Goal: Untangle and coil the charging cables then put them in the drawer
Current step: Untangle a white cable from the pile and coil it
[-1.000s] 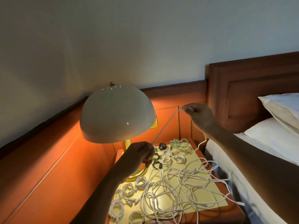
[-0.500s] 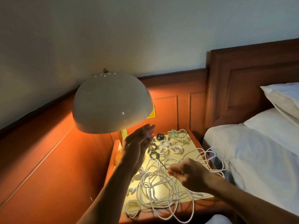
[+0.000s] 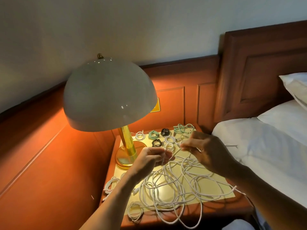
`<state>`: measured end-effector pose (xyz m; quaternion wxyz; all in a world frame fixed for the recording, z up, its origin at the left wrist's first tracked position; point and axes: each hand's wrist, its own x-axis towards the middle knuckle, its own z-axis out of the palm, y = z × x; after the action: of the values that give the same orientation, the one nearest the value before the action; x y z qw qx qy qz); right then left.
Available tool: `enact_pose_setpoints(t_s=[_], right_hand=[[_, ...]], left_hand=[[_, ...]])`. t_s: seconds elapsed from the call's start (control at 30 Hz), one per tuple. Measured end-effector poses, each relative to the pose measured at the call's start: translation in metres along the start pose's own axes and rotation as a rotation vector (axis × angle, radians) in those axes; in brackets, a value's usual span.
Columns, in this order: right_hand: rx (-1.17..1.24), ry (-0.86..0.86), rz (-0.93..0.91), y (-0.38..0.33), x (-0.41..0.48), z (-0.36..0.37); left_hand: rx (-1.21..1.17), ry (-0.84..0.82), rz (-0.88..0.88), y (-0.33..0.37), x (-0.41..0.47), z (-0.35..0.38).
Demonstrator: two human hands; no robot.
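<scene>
Both hands have drawn together since half a second ago: the left hand (image 3: 152,157), open then, now curls round a white cable (image 3: 175,154), and the right hand (image 3: 206,151) pinches the same cable close by, a short stretch running between their fingertips. Below, the tangle (image 3: 166,185) sprawls over the nightstand (image 3: 216,208), coils (image 3: 153,134) behind, lamp (image 3: 109,95) left.

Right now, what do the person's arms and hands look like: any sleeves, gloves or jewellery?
Left hand and right hand are bare, no gloves. Left forearm and right forearm are uncovered up to the frame edge: no sleeves, watch or bracelets visible.
</scene>
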<state>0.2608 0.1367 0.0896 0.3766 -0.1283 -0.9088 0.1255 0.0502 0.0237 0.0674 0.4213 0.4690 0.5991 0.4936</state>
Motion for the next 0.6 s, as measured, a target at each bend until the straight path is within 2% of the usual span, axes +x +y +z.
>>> enact_pose_setpoints(t_s=[0.1,0.2,0.4,0.6], right_hand=[[-0.004,0.012,-0.005,0.011,0.026,0.006],[0.051,0.051,0.035,0.029,0.048,0.02],[0.27,0.057,0.219,0.065,0.052,0.073],[0.469,-0.017,0.506,0.073,0.025,0.122]], left_hand=[[0.02,-0.131,-0.016,-0.001,0.006,0.001],[-0.073,-0.22,-0.018,-0.002,0.011,0.001],[-0.314,-0.266,0.007,-0.013,0.023,-0.004],[-0.543,-0.177,0.046,-0.033,0.038,-0.015]])
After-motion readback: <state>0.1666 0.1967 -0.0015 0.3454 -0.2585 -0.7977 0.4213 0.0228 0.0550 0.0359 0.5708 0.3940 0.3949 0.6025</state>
